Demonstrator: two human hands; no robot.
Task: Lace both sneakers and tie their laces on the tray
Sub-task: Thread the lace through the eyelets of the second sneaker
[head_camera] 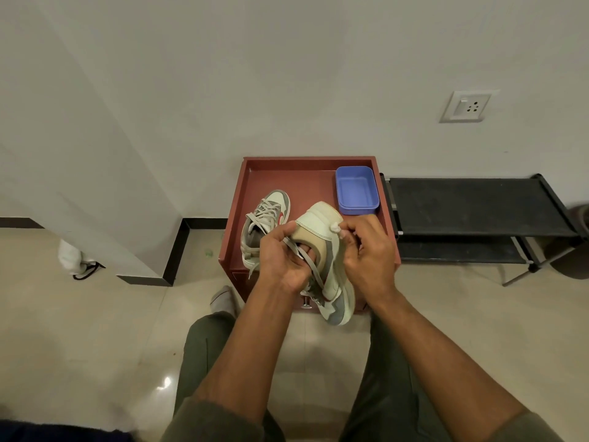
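One white and grey sneaker (266, 223) with grey laces threaded through it lies in the red-brown tray (245, 199) at the left. I hold the second sneaker (328, 250) above the tray's front edge, heel up and toe toward me. My left hand (280, 258) grips its collar, with fingers inside the opening and a grey lace (314, 266) running under them. On the right side of the shoe, my right hand (366, 250) pinches something small and pale near the heel; I cannot tell whether it is a lace end.
A blue plastic box (357, 189) sits in the tray's back right corner. The tray tops a small red-brown cabinet. To the right stands a black shoe rack (471, 205). A white wall is behind; beige floor and my knees lie below.
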